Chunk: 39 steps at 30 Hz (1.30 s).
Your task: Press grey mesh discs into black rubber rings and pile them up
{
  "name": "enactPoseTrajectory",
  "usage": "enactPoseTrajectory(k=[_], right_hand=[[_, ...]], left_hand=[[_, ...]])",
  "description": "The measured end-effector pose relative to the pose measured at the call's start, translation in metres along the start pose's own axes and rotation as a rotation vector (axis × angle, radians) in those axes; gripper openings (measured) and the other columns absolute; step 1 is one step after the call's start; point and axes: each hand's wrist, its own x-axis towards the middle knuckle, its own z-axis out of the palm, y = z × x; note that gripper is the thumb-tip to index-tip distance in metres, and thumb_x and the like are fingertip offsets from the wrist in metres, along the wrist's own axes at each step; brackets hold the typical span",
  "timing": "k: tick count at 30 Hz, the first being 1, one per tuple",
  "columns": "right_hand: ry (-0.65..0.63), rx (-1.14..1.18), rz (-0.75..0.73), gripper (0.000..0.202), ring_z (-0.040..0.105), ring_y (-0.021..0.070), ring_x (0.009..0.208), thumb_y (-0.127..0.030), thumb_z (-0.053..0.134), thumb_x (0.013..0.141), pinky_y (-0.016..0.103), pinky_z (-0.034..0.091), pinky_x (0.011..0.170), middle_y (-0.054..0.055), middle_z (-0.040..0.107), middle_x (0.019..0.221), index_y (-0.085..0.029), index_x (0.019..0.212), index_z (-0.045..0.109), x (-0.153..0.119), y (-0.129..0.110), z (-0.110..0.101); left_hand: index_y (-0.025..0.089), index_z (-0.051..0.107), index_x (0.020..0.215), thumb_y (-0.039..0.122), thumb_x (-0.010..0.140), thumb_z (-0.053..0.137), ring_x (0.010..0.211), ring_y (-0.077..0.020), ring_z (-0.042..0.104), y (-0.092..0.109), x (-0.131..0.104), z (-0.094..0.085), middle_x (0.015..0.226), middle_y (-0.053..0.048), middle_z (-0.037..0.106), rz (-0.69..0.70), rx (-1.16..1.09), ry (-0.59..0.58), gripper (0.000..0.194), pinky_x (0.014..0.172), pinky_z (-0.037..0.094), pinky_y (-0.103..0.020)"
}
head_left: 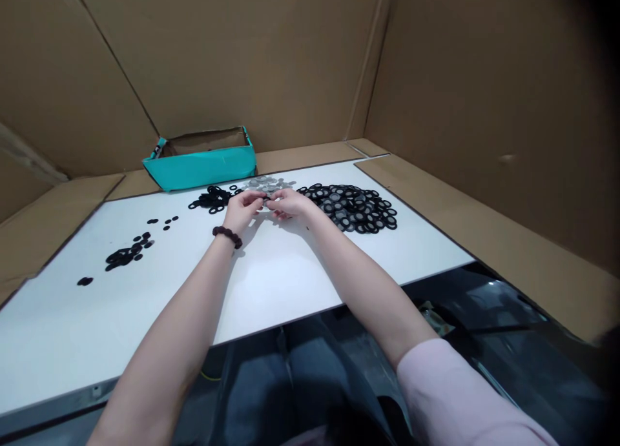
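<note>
My left hand [241, 210] and my right hand [290, 204] meet over the white table, fingertips pinched together. Between them shows a small dark ring [267, 199], mostly covered by the fingers. Just behind the hands lies a pile of grey discs [266, 183]. Close to my left hand is a heap of black rings [213, 199]. Beside my right hand spreads a larger pile of black rings with grey centres [361, 208]. A dark beaded bracelet [227, 236] circles my left wrist.
A turquoise box [203, 168] stands at the table's back edge. Small black discs [126, 255] lie scattered at the left of the white tabletop [271, 284]. Cardboard walls [271, 59] enclose the back and sides.
</note>
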Motion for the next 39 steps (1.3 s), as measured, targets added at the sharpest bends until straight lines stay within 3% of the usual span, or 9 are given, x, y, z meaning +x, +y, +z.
enactPoseTrajectory(k=[14, 20, 28, 34, 39], right_hand=[[-0.020, -0.007, -0.032, 0.025, 0.052, 0.0059, 0.044, -0.011, 0.052, 0.089, 0.016, 0.041, 0.043, -0.003, 0.054, 0.052, -0.014, 0.065, 0.050, 0.0013, -0.0001, 0.0001], [-0.019, -0.020, -0.008, 0.015, 0.052, 0.0068, 0.046, -0.008, 0.059, 0.083, 0.016, 0.041, 0.044, -0.003, 0.055, 0.053, -0.015, 0.071, 0.052, -0.0002, -0.0009, -0.0002], [0.026, 0.002, 0.014, 0.014, 0.052, 0.0072, 0.050, -0.006, 0.062, 0.078, 0.015, 0.038, 0.044, -0.003, 0.054, 0.053, -0.015, 0.071, 0.053, 0.0015, 0.0007, -0.0017], [-0.011, 0.004, 0.025, 0.022, 0.048, 0.0054, 0.047, -0.006, 0.058, 0.081, 0.014, 0.038, 0.044, -0.003, 0.050, 0.047, -0.014, 0.061, 0.053, -0.0024, -0.0015, -0.0025], [-0.062, -0.010, 0.028, 0.023, 0.049, 0.0053, 0.047, -0.004, 0.059, 0.081, 0.014, 0.041, 0.044, -0.001, 0.054, 0.048, -0.012, 0.059, 0.055, -0.0041, -0.0016, -0.0037]], left_hand=[[0.015, 0.063, 0.075, 0.017, 0.059, 0.062, 0.058, -0.0125, 0.055, 0.0045, -0.0009, 0.0010, 0.063, -0.001, 0.060, -0.094, 0.031, 0.035, 0.017, 0.055, 0.043, -0.025], [0.015, 0.064, 0.074, 0.014, 0.059, 0.060, 0.053, -0.0114, 0.053, 0.0049, -0.0022, 0.0010, 0.059, 0.000, 0.060, -0.096, 0.052, 0.040, 0.016, 0.051, 0.042, -0.024], [0.016, 0.069, 0.082, 0.018, 0.061, 0.061, 0.054, -0.0125, 0.053, 0.0055, -0.0031, -0.0005, 0.060, -0.001, 0.060, -0.050, 0.090, 0.014, 0.023, 0.055, 0.043, -0.026], [0.016, 0.068, 0.080, 0.016, 0.061, 0.062, 0.056, -0.0118, 0.053, 0.0059, -0.0025, -0.0007, 0.060, 0.000, 0.060, -0.057, 0.046, -0.006, 0.020, 0.053, 0.041, -0.024], [0.016, 0.065, 0.071, 0.027, 0.063, 0.068, 0.054, -0.0118, 0.051, 0.0056, -0.0019, -0.0010, 0.063, -0.001, 0.062, -0.112, 0.069, -0.004, 0.014, 0.053, 0.041, -0.026]])
